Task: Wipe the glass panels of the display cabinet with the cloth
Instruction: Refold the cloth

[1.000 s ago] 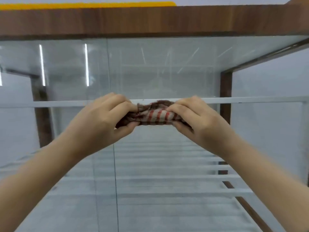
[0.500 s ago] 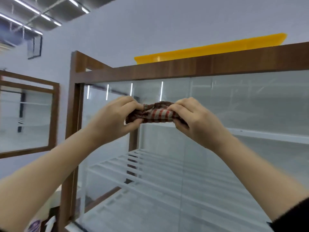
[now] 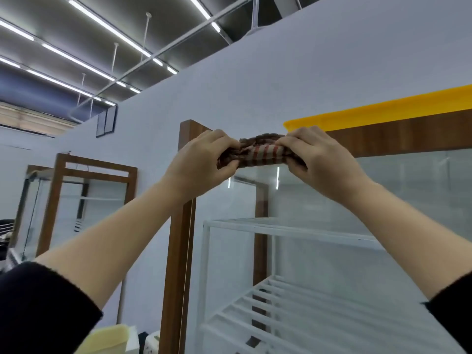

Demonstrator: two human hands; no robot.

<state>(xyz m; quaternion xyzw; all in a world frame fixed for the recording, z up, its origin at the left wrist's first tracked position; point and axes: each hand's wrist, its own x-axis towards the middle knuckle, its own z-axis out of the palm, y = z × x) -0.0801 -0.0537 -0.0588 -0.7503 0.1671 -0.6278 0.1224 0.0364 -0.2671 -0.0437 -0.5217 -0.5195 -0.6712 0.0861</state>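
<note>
A bunched brown cloth with red and cream stripes (image 3: 260, 154) is stretched between both hands, raised near the top left corner of the display cabinet. My left hand (image 3: 201, 159) grips its left end and my right hand (image 3: 321, 162) grips its right end. Behind them is the cabinet's front glass panel (image 3: 383, 200), set in a brown wooden frame (image 3: 178, 251). Whether the cloth touches the glass cannot be told.
White slatted shelves (image 3: 293, 312) sit inside the cabinet. A yellow board (image 3: 383, 111) lies on its top. A second wood-framed glass cabinet (image 3: 84, 200) stands at the left against the grey wall. Pale boxes (image 3: 109, 338) are at the bottom left.
Both hands have gone up and to the left with the cloth, from the middle of the glass to the top left corner. The view has tilted upward, showing the ceiling lights.
</note>
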